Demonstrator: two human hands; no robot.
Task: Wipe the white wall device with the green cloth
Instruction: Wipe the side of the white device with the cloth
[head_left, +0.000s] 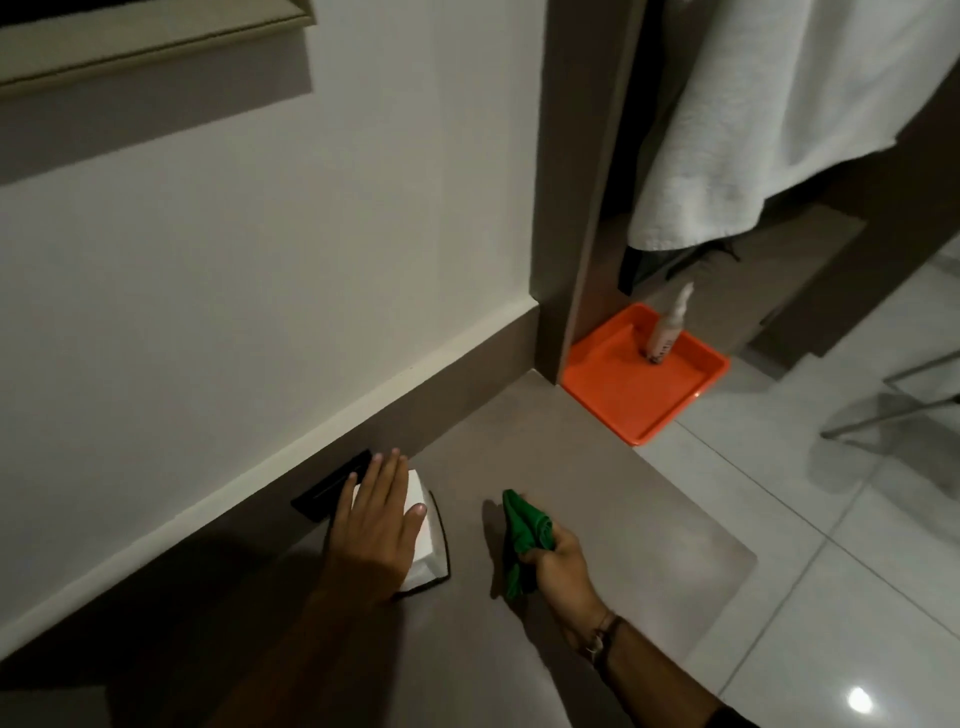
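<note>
A white device (422, 540) with a dark edge lies on the grey-brown desk surface (597, 519), close to the wall. My left hand (376, 514) rests flat on top of it, fingers spread, covering most of it. A black slot-like plate (324, 491) sits just behind the device, against the low backsplash. To the right, my right hand (558, 564) is closed around a bunched green cloth (522, 535), which hangs above the desk and does not touch the device.
An orange tray (618, 410) with a spray bottle (667, 327) stands on the floor beyond the desk's far corner. White towels (779, 114) hang above it. A picture frame (145, 47) is on the wall. Glossy floor tiles (857, 597) lie to the right.
</note>
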